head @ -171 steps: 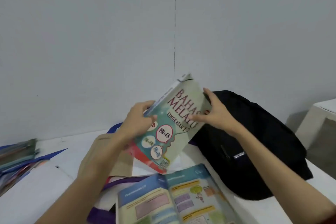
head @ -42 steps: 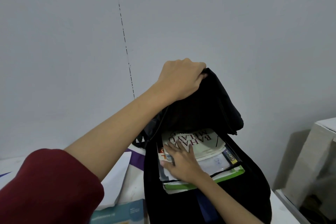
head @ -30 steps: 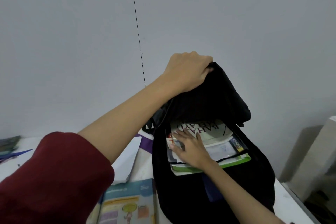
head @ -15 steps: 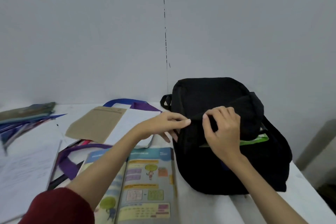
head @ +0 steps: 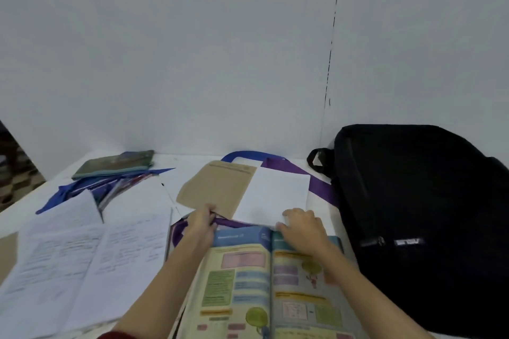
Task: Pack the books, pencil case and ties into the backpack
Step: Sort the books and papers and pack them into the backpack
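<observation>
Close textbook (head: 271,281) first, then lift. Left hand (head: 202,221) curls at far-left corner, perhaps on purple tie (head: 319,187); cannot tell. Right hand (head: 301,228) rests spread on top edge. Backpack (head: 421,215) just right, flap down.

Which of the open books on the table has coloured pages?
The open textbook nearest the person, beside the black backpack. Its pages show green, blue and pink boxes; the open book on the left has white pages of plain text.

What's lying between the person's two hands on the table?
In the head view, between the left hand and right hand lie a purple strap and the open textbook's top edge.
</observation>
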{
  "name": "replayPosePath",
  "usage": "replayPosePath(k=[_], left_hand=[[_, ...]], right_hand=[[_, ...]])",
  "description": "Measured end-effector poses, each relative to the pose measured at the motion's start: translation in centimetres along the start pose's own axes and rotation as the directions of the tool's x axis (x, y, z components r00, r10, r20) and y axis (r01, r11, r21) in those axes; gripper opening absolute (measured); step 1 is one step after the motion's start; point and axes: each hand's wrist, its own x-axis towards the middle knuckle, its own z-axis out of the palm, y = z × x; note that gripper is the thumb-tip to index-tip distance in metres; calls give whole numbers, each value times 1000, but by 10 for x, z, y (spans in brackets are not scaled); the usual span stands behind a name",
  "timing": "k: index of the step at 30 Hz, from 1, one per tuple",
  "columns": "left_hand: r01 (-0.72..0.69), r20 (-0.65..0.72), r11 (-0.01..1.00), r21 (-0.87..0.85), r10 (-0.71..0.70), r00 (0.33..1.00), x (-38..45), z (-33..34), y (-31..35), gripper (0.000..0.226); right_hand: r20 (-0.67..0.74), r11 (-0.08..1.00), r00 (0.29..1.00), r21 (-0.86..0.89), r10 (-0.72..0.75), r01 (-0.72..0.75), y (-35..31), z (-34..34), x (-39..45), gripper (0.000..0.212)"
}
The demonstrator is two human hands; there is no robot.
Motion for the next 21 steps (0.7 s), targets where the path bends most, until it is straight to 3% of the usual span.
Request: replayPosePath(k=[3,5,7,9,11,12,13,16,19,21], left_hand=[[-68,97,998,14,66,993,2,7,8,33],[-158,170,985,70,145,975,-2,12,16,39],[-288,309,917,277,199,930,-2,16,21,35],[-482,491,696,532,211,846,2,19,22,28],[-639,610,372,673,209,764,15,21,19,23],[-666,638,260,699,194,745,23,23,17,25],[-664,641,213,717,172,748,28,24,15,28],[-595,594,282,753,99,798,37,29,13,39],[-553,568,323,768,52,821,48,35,12,47],[-512,575,458,727,1,818,50,37,12,42]], right_hand=[[-112,952,985,290,131,-94,3,6,16,32],[-179,822,929,541,322,-181,9,6,27,33],[-125,619,851,740,511,-263,14,5,39,28],[-29,417,787,860,616,-294,19,6,49,24],[38,272,747,918,663,-289,21,6,55,18],[61,221,728,933,683,-284,20,5,57,18],[83,181,715,941,694,-285,18,4,56,20],[141,121,723,947,676,-297,17,3,56,26],[167,134,754,938,635,-321,11,0,54,25],[169,165,771,928,613,-334,8,-2,50,22]])
